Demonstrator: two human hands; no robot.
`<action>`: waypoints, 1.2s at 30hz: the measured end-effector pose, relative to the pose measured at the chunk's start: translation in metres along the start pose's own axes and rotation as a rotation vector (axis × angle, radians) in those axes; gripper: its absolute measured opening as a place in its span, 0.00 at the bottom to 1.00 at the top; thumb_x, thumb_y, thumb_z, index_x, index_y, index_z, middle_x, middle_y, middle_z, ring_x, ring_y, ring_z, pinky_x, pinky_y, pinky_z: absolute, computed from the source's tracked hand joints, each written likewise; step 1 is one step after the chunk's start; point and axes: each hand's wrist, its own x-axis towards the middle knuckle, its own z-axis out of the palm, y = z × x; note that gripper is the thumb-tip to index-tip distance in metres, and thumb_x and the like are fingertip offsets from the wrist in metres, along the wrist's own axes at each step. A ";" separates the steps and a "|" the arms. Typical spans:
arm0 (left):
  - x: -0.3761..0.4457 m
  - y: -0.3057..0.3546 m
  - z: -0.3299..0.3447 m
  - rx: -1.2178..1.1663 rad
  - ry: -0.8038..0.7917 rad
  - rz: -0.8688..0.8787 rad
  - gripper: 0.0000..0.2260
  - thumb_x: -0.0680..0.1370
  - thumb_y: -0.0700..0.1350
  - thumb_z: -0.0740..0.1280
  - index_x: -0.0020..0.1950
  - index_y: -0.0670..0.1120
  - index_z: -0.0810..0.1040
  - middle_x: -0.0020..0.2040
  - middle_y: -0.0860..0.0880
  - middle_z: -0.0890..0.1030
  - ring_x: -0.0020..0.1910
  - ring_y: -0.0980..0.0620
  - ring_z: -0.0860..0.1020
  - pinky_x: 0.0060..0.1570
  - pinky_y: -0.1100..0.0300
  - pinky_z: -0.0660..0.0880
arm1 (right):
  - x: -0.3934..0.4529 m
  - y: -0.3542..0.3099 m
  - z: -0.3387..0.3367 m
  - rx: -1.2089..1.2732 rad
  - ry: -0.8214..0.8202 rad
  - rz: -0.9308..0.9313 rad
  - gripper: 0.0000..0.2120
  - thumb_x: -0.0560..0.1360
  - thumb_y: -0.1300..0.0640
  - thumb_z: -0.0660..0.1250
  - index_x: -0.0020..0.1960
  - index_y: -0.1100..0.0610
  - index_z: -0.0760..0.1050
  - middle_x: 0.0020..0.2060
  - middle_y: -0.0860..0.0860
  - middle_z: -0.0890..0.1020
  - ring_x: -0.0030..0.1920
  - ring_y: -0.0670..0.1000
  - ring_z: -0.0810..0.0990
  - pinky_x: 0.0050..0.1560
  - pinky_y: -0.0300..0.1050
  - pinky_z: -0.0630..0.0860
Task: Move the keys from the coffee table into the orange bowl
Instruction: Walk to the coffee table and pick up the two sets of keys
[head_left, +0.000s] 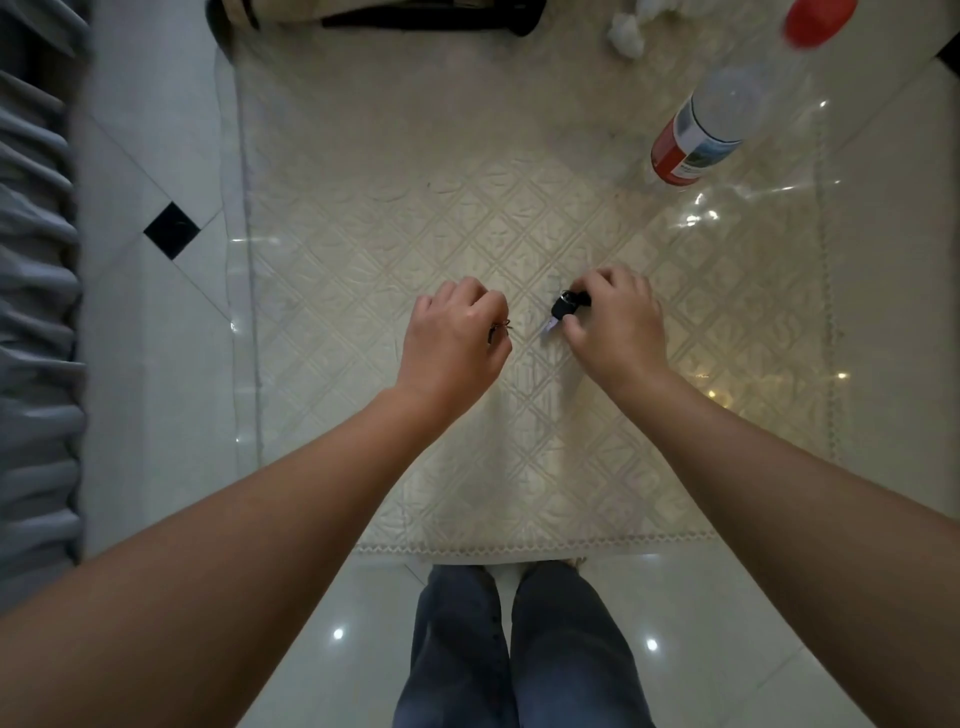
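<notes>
Though blurred, keys (567, 306) in right hand (615, 325).

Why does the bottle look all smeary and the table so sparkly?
Head view: the bottle leans and blurs near the wide-angle edge, its red cap smeared; lamps glint off the glossy table cover and floor; overall dim light.

Both forearms outstretched, left hand (451, 336) and right hand (615, 322) curled (knuckles up), grip closed.
</notes>
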 end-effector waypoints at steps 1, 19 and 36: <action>0.000 0.001 0.000 -0.005 -0.002 -0.001 0.04 0.75 0.43 0.66 0.45 0.44 0.79 0.45 0.48 0.78 0.44 0.47 0.75 0.45 0.53 0.68 | 0.000 0.001 0.002 -0.004 0.009 -0.006 0.13 0.71 0.55 0.68 0.55 0.55 0.77 0.55 0.52 0.76 0.59 0.55 0.71 0.56 0.49 0.67; -0.022 0.013 -0.003 -0.006 -0.014 0.019 0.04 0.76 0.43 0.66 0.46 0.44 0.79 0.45 0.49 0.79 0.45 0.48 0.75 0.45 0.54 0.69 | -0.037 0.008 0.001 0.016 0.143 -0.113 0.04 0.72 0.54 0.69 0.41 0.53 0.79 0.40 0.46 0.81 0.47 0.51 0.77 0.61 0.46 0.59; -0.046 0.060 -0.162 -0.124 0.167 0.054 0.04 0.74 0.44 0.71 0.42 0.45 0.78 0.42 0.50 0.79 0.40 0.49 0.75 0.41 0.55 0.71 | -0.104 -0.069 -0.160 0.154 0.303 -0.225 0.03 0.72 0.56 0.69 0.41 0.54 0.77 0.42 0.48 0.81 0.46 0.51 0.76 0.51 0.50 0.71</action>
